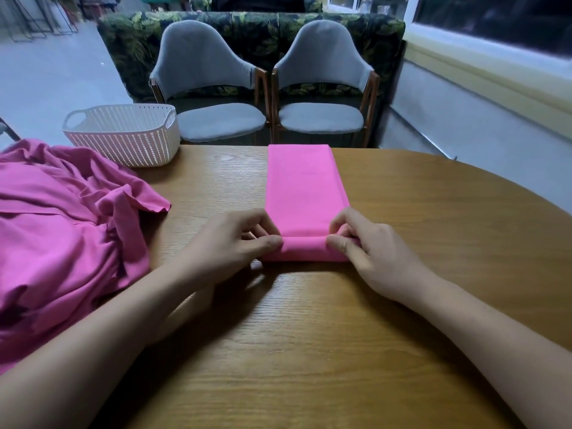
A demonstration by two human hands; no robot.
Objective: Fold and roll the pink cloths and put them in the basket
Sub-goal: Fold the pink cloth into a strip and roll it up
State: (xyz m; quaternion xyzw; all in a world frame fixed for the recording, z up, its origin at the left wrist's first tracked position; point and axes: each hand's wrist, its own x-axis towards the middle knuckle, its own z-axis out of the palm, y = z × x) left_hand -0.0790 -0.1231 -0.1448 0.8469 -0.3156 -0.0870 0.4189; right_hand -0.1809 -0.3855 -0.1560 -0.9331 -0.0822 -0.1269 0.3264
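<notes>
Now, from the head camera, a folded pink cloth strip (305, 184) lies lengthwise on the wooden table (309, 351), its near end turned into a small roll. The left hand (229, 246) and right hand (371, 252) pinch the roll's two ends, fingers curled on it. A white basket (123, 134) stands far left, beside a heap of loose pink cloths (62, 227).

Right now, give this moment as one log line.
roll folded pink cloth | left hand and right hand pinch its rolled near end | white basket untouched
</notes>
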